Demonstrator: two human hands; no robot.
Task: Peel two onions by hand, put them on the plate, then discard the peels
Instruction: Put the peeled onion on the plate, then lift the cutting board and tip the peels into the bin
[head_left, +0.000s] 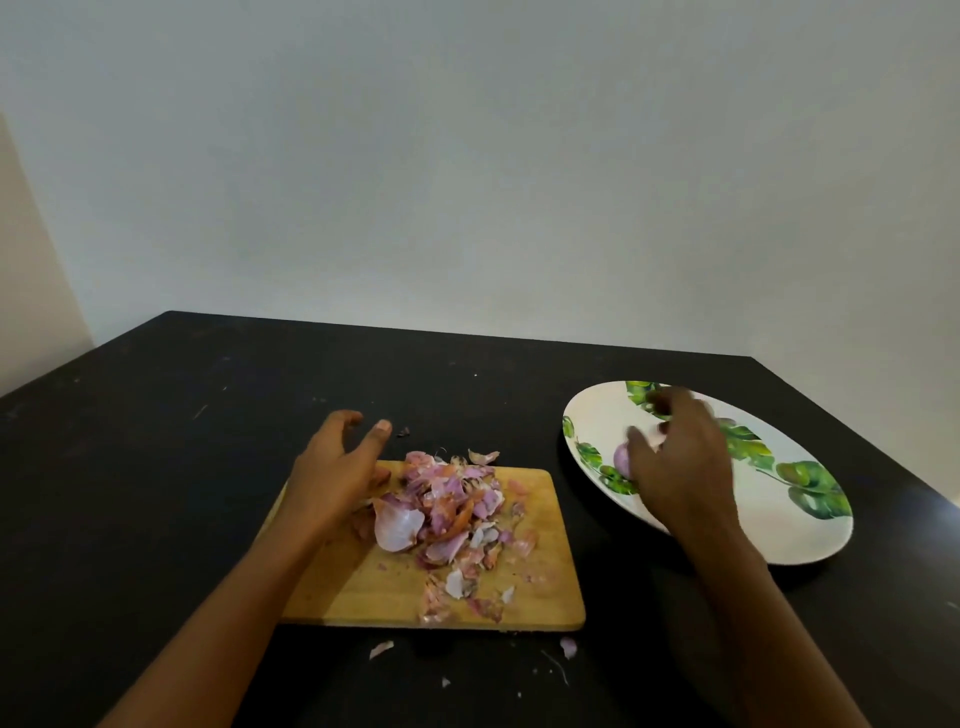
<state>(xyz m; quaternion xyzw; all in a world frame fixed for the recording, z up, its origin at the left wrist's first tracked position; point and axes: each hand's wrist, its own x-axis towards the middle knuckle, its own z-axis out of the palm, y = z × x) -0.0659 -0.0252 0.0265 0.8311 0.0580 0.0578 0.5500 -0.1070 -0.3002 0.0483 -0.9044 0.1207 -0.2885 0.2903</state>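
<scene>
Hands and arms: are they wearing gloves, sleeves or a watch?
No. The left hand and right hand are bare: no gloves, rings or watch visible. Both forearms show no sleeves up to the picture's edge. The right hand is blurred, so small details are unclear.

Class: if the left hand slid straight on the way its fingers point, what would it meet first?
Likely nothing: the left hand points over bare table toward the far edge and the wall. A small dark scrap lies just right of that line, though depth is unclear.
</scene>
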